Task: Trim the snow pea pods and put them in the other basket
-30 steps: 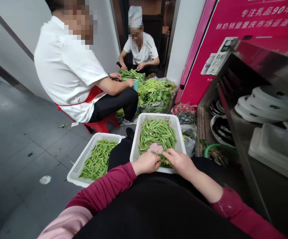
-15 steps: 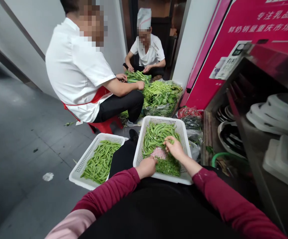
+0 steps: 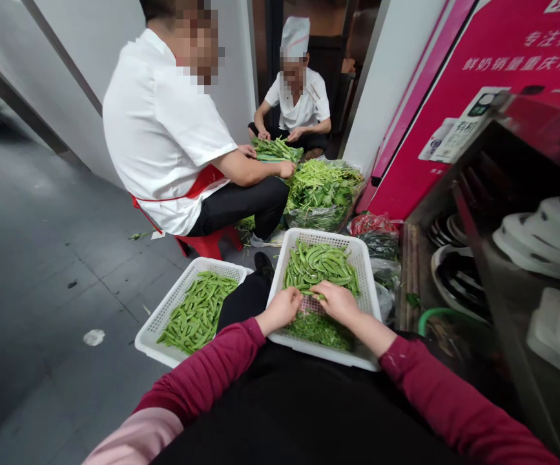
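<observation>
Over the white basket [image 3: 374, 290] on my lap, both my hands meet at a green pea pod [image 3: 311, 293]. My right hand [image 3: 340, 302] grips the pod's right part between thumb and fingers. With fingertips pinched, my left hand [image 3: 282, 309] is at the pod's left end. Whole pea pods [image 3: 323, 265] lie heaped in the far part of the basket. A pile of small green trimmings [image 3: 321, 330] sits in its near part. To the left, a second white basket [image 3: 151, 345] on the floor holds many pods.
A co-worker in white [image 3: 163, 135] sits on a red stool [image 3: 209, 242]; another person [image 3: 301, 97] crouches farther back. Leafy greens [image 3: 325, 184] fill a plastic bag between them. On the right are a metal shelf with white dishes [image 3: 546, 232] and a green-rimmed bin [image 3: 429, 315].
My right hand has come down from the heap toward my left hand with a pod. My left hand has lifted from the trimmings and now meets it. The view has shifted slightly.
</observation>
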